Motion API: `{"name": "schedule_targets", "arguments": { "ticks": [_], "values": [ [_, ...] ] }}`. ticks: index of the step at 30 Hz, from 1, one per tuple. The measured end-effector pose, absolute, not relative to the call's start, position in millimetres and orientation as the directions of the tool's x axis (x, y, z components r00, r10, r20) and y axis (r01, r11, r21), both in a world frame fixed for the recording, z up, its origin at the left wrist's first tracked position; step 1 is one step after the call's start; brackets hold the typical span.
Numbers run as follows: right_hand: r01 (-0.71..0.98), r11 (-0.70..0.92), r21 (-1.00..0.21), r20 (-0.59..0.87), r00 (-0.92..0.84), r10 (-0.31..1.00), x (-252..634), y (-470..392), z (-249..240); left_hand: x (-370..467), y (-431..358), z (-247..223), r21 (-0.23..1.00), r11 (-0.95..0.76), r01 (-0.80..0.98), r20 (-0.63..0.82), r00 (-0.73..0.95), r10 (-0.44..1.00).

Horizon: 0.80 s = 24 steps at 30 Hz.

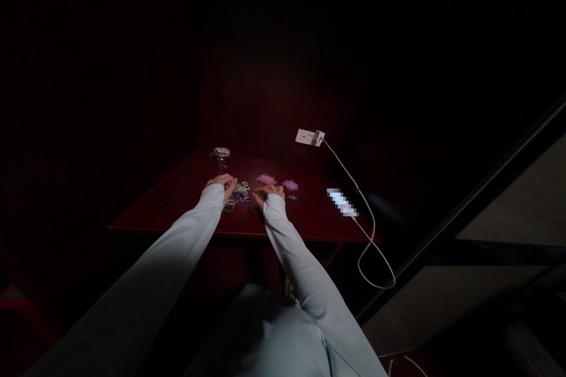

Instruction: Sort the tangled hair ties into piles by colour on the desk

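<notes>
A loose heap of small coloured rings and bands, yellow, blue and purple among them, lies on the dark red table. My left hand rests at the heap's left edge, its fingers bent over and apart from the thumb. On the other side, my right hand has its thumb and forefinger close together at the right edge of the heap; whatever is between them is too small to make out. Just beyond it lie a pink pile and a purple pile of small pieces. A few bluish pieces lie nearby.
A clear round container with a pale lid stands at the table's back left. To the right, a blurred-out bright phone-like device is joined by a white cable to a wall socket. The surroundings are very dark.
</notes>
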State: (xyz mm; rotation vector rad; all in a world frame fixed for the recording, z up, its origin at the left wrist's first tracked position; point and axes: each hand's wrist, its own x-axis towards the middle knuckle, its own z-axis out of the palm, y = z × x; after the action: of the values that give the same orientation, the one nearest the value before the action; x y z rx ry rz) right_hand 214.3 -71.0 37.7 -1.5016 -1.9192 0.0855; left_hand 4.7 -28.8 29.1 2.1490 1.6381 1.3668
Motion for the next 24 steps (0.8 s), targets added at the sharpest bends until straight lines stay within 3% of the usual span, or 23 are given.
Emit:
{"name": "schedule_targets", "arguments": {
  "ticks": [8, 24],
  "values": [
    [0.805, 0.4, -0.438, 0.406, -0.219, 0.887, 190, -85, 43, 6, -27, 31, 0.521, -0.4, 0.754, 0.544, 0.068, 0.836],
    [0.763, 0.421, -0.491, 0.4, -0.232, 0.887, 193, -72, 37, 8, -28, 30, 0.445, -0.404, 0.8, 0.462, 0.181, 0.868]
  ]
}}
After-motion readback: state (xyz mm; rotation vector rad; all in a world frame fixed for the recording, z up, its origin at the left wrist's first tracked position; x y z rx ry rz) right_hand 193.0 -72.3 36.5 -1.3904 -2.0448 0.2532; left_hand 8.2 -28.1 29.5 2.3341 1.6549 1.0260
